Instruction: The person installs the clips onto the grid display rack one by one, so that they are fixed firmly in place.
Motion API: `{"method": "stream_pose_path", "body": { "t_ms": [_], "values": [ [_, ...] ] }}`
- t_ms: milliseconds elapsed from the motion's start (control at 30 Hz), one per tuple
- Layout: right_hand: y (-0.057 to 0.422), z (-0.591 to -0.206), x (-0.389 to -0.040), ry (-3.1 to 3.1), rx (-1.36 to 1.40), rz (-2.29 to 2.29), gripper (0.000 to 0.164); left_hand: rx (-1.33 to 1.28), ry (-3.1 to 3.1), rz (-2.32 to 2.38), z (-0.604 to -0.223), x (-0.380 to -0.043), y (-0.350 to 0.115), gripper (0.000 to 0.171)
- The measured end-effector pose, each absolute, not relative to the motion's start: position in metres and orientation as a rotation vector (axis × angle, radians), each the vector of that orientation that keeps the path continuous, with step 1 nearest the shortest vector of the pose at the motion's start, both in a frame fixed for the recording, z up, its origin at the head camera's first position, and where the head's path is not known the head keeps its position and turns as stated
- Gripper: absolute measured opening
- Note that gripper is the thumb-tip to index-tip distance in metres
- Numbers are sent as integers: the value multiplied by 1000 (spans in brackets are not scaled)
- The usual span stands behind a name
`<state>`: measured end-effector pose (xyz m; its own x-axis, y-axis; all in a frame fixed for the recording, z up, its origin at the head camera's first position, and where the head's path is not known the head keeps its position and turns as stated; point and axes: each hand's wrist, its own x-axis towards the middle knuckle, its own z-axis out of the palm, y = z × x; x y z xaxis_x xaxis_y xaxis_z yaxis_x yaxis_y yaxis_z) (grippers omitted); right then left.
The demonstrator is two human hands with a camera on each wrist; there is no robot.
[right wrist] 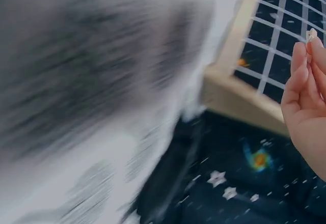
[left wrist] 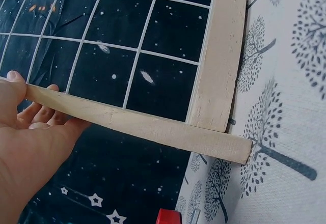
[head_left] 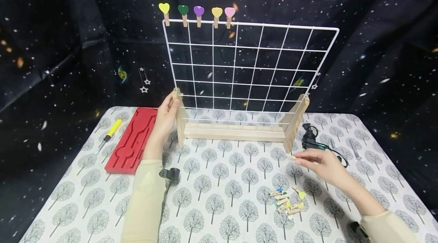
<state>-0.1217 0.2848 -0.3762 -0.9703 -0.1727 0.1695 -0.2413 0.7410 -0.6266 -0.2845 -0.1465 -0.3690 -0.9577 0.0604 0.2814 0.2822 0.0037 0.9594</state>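
A white wire grid [head_left: 246, 68] stands upright in a wooden stand [head_left: 236, 132]. My left hand [head_left: 167, 111] grips the upper end of the stand's left side piece [left wrist: 137, 119], thumb on one face and fingers behind. Along the left part of the grid's top bar sit several heart clothespins, among them a green one [head_left: 183, 10] and a pink one [head_left: 230, 13]. Between thumb and fingertips, my right hand [head_left: 323, 163] pinches a small pale clothespin [head_left: 291, 157], mostly hidden by the fingers, in front of the stand's right foot. More clothespins [head_left: 285, 201] lie in a loose pile below that hand.
On the left of the tree-print tablecloth [head_left: 219, 189] lie a red molded tray [head_left: 126, 148] and a yellow-handled screwdriver [head_left: 111, 132]. A black corded tool [head_left: 309, 136] lies beyond the right hand, near a slim metal piece [head_left: 354, 149]. A dark starry curtain [head_left: 85, 45] hangs behind.
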Motion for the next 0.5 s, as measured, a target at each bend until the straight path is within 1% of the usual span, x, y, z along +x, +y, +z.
{"method": "stream_pose_path", "body": {
  "t_ms": [100, 233, 367, 500],
  "values": [
    [268, -360, -137, -2786, 399, 1154, 24, -367, -2101, -2097, -363, -281, -146, 49],
    [239, -331, -157, -2636, 596, 1224, 23, -366, -2091, -2123, -356, -275, -144, 48],
    [204, -282, -167, -2474, 700, 1200, 22, -364, -2093, -2123, -355, -274, -144, 48],
    [175, -228, -172, -2339, 687, 1199, 23, -346, -2094, -2138, -362, -279, -146, 49]
  ]
}}
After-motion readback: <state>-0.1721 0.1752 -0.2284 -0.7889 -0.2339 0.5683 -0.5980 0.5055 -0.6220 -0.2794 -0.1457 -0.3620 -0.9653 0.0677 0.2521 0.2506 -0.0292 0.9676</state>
